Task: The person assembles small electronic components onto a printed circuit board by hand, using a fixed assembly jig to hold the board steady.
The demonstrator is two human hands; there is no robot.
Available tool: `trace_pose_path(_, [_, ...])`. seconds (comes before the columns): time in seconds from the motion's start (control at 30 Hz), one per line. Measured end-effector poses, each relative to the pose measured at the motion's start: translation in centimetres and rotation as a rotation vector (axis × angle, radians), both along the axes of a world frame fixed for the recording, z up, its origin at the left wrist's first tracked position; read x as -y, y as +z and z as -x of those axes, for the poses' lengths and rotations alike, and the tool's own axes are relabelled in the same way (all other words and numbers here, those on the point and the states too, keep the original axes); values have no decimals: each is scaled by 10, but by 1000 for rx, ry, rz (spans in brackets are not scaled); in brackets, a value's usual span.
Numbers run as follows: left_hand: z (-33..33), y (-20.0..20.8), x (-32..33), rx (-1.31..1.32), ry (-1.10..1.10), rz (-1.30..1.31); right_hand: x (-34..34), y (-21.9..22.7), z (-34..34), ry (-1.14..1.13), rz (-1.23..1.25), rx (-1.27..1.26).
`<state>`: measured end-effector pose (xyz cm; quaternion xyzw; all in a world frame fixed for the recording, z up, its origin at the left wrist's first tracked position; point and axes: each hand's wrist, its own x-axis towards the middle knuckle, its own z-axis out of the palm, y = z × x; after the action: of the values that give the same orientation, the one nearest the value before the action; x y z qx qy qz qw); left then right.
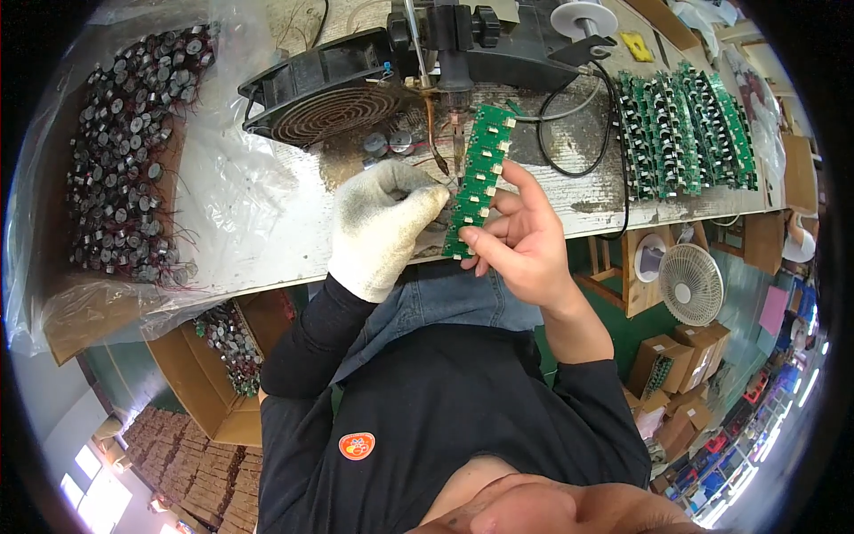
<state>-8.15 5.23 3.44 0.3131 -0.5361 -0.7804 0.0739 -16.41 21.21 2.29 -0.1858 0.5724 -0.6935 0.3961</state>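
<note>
My right hand (532,238), bare, holds a long green circuit board strip (481,178) tilted upright, thumb on its face near the lower end and fingers behind. Small white connectors line the strip. My left hand (378,233), in a whitish knit glove, is pinched closed at the strip's left edge; whatever lies between its fingertips is too small to make out. Just above the pinch, a thin copper-coloured soldering tip (435,142) points down from a stand (452,44). Two small round metal motors (400,141) lie on the bench behind the glove.
A black fan (334,93) stands behind my left hand. Many wired motors (133,142) fill a carton at the left. Rows of green boards (685,133) lie at the right, past a looped black cable (578,173). A solder spool (584,20) stands at the back.
</note>
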Motion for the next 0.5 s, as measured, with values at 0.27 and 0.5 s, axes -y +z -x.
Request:
trace_pose_path(0.27, [-2,-11,0,-30,-13,104,0,-2,0,-4,-3,-2])
trace_pose_path(0.5, [-3,-8,-3,-16,11,1,-1,-6,-2,-5,-9,-2])
